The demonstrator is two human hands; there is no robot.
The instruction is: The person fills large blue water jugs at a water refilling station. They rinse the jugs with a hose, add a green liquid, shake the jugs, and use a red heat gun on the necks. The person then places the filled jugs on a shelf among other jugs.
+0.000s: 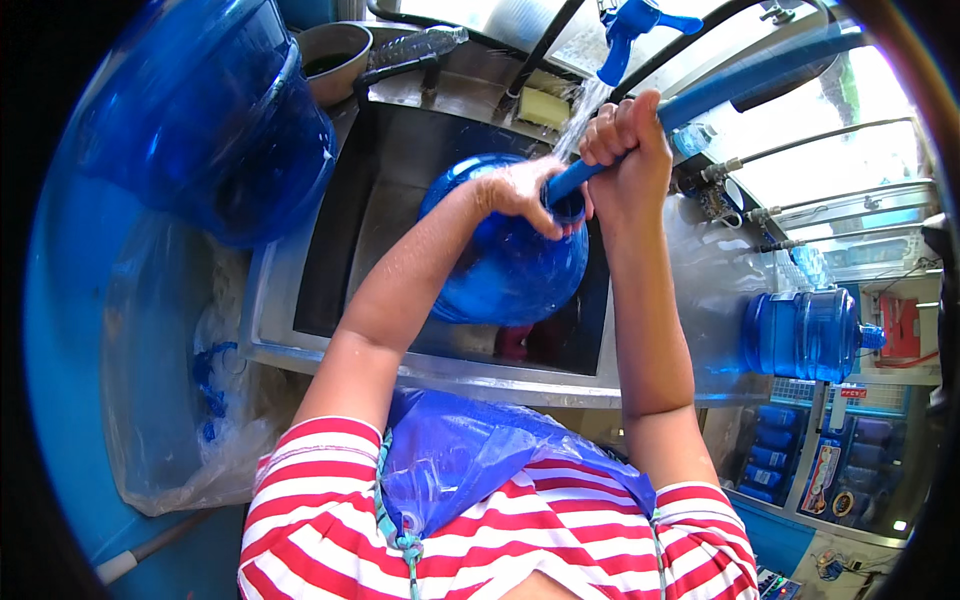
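A large round blue plastic water jug stands in the steel sink, its mouth facing up towards me. My left hand is around the jug's neck, with wet skin at the wrist. My right hand grips a blue pipe or handle whose lower end goes into the jug's mouth. What sits on that end inside the jug is hidden. Water pours from a blue tap above and splashes by my left hand.
Another big blue jug looms at the left. Behind the sink are a bowl of dark liquid, a clear plastic bottle and a yellow sponge. A blue jug lies on its side at right. A plastic bag hangs at left.
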